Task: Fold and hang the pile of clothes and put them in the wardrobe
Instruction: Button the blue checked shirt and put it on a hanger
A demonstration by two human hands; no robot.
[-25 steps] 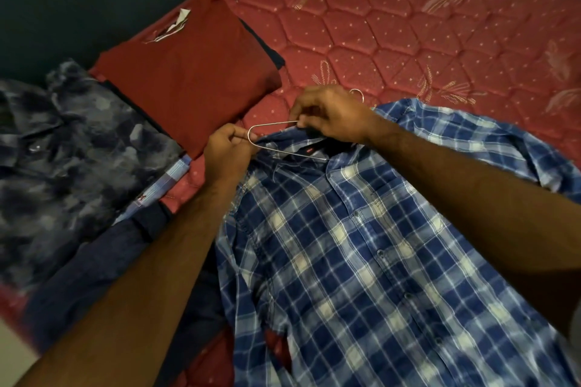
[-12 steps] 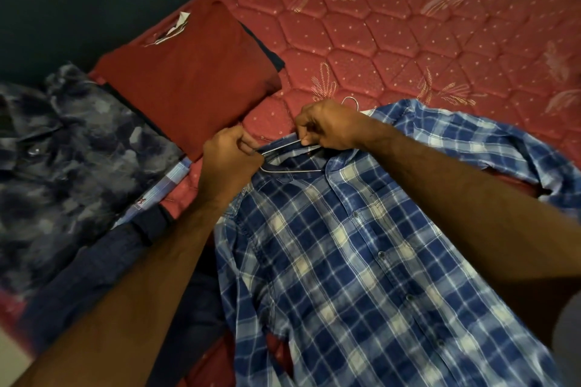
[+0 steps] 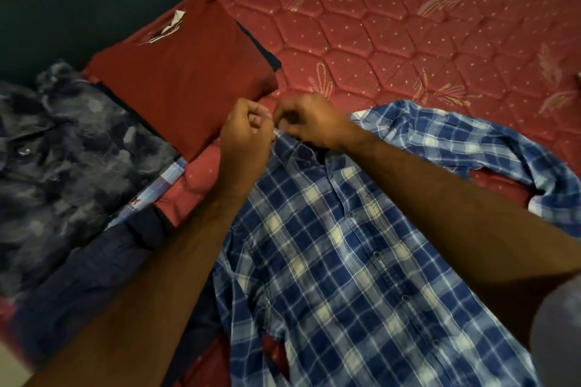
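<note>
Fingers pinching collar, blue-and-white plaid shirt, buttoned, spread flat

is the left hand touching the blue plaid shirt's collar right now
Touching. The head view shows the left hand with its fingers curled at the collar edge of the blue plaid shirt, pinching the fabric beside the right hand.

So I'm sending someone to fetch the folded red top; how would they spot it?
On the red quilted mattress, look to its left edge. The folded red top lies flat there beside a camouflage shirt: plain dark red, white neck label showing.
</note>
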